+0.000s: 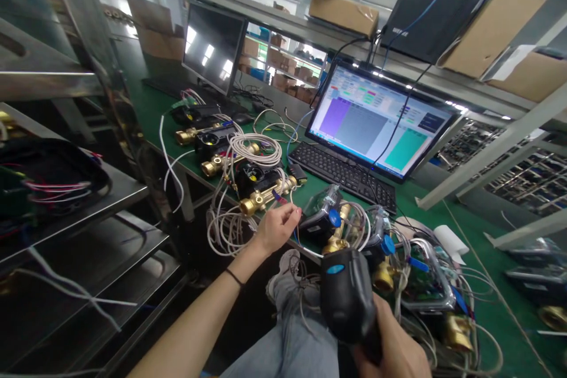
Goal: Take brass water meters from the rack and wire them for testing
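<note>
Your right hand (401,345) is wrapped tight around the grip of one black handheld scanner (348,298), its head aimed at the meters in front of you. Your left hand (277,227) is out at the bench edge, fingers pinched together on a thin wire (296,212) just beside the nearest brass meter (261,189).

Count: three brass meters with black tops in a row on the left; the other two (195,124) (219,153) sit further back. At least three more with clear covers are piled at lower right (336,224); the exact number is lost in the tangle. One keyboard (343,174), two monitors: one lit (376,121), one dark (212,47). White cable coils (254,150) drape over the row and hang off the bench edge.

Room: the green bench (460,212) is crowded up to its front edge. Steel shelves (110,189) sit close on your left. The only open gap is between your forearms, over your knee (287,336).
</note>
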The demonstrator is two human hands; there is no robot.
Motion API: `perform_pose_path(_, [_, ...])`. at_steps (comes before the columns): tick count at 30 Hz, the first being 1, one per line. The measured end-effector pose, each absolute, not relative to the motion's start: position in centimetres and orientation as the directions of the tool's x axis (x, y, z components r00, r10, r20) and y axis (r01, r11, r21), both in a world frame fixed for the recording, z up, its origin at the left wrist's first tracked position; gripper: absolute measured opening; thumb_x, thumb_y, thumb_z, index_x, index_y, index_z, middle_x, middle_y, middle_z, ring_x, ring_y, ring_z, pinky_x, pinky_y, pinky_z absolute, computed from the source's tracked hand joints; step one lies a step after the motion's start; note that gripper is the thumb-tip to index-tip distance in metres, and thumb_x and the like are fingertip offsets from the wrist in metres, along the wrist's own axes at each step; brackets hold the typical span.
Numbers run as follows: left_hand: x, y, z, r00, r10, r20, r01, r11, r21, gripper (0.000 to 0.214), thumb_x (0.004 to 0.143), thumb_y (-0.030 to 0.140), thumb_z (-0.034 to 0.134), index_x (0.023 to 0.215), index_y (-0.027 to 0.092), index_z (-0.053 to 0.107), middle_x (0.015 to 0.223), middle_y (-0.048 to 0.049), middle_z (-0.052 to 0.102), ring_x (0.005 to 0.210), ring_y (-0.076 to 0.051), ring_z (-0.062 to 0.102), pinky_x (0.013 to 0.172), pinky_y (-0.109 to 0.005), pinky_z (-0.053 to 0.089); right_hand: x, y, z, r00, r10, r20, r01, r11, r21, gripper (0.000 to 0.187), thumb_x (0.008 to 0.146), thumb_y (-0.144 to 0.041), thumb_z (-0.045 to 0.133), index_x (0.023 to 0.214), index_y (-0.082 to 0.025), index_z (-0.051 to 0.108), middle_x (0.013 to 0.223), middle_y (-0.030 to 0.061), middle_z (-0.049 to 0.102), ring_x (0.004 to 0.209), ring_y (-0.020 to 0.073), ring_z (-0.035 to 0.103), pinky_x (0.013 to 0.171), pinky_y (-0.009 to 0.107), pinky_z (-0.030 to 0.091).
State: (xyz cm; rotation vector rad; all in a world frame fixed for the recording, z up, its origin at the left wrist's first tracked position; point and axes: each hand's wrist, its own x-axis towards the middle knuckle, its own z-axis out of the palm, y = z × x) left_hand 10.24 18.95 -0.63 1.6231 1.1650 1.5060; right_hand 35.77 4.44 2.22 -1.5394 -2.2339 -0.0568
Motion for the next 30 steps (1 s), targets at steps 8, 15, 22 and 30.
perform_pose_path(8, [10.5,18.8,-1.0,-0.069,0.895,0.441,0.222,-0.417,0.881,0.031,0.088,0.037,0.044,0.067,0.016,0.053,0.054,0.0044,0.041,0.048,-0.01,0.038,0.048,-0.024,0.026,32.1,6.8,0.8,-0.388,0.858,0.335,0.877,0.456,-0.152,0.044,0.076,-0.022,0.046,0.119,-0.017,0.044,0.099,0.0082,0.071,0.08,0.0231,0.07,0.061,0.028,0.058])
perform_pose_path(15, [10.5,18.7,-1.1,-0.088,0.887,0.453,0.228,-0.424,0.876,0.025,0.083,0.034,0.05,0.066,0.015,0.055,0.052,0.0041,0.043,0.047,-0.009,0.038,0.047,-0.022,0.026,31.7,6.9,0.6,-0.368,0.884,0.287,0.899,0.418,-0.134,0.042,0.076,-0.022,0.045,0.118,-0.017,0.044,0.096,0.0082,0.071,0.079,0.0237,0.07,0.06,0.029,0.057])
perform_pose_path(22, [10.5,18.6,-1.2,-0.098,0.886,0.454,0.23,-0.424,0.876,0.025,0.083,0.033,0.049,0.066,0.015,0.055,0.053,0.0038,0.043,0.048,-0.01,0.038,0.048,-0.022,0.027,31.6,7.3,0.3,-0.382,0.878,0.29,0.88,0.441,-0.176,0.042,0.077,-0.021,0.045,0.118,-0.019,0.046,0.1,0.0077,0.07,0.083,0.0223,0.07,0.062,0.028,0.057])
perform_pose_path(30, [10.2,18.7,-0.8,-0.098,0.881,0.463,0.208,-0.437,0.875,0.022,0.08,0.033,0.052,0.066,0.017,0.055,0.055,0.0035,0.044,0.05,-0.012,0.04,0.048,-0.022,0.029,34.2,5.5,3.3,-0.185,0.873,0.451,0.925,0.31,-0.222,0.049,0.075,-0.026,0.042,0.123,-0.021,0.04,0.097,0.0071,0.07,0.079,0.0235,0.069,0.063,0.031,0.056])
